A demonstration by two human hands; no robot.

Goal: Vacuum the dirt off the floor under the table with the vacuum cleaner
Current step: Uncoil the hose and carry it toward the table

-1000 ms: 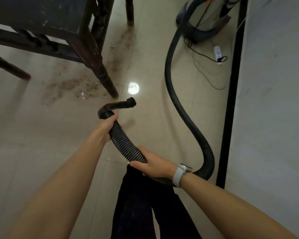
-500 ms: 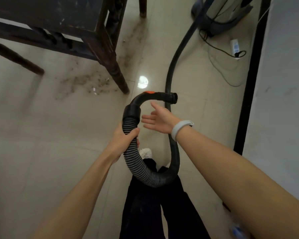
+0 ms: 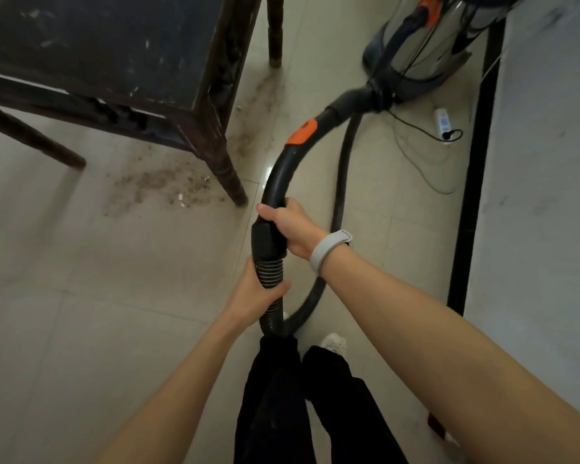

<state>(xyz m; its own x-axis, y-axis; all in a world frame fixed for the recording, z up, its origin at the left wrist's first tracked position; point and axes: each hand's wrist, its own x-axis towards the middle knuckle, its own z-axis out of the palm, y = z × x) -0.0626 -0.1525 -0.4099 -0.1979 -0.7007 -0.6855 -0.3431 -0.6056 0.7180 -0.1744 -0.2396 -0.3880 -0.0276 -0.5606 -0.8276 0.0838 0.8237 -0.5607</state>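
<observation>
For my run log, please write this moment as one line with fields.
left hand: grips ribbed hose | right hand: grips curved handle | dirt: on floor by table leg, not yet vacuumed

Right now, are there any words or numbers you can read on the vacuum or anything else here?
No text can be read anywhere in this picture.
Shiny metal vacuum cleaner drum: no label or brand shows.
Orange slider on the curved black hose handle: plain, no marking.
White power strip on the floor: bluish patch, too small and blurred to read.
Pale grey wristband on the right hand's wrist: no readable display.
</observation>
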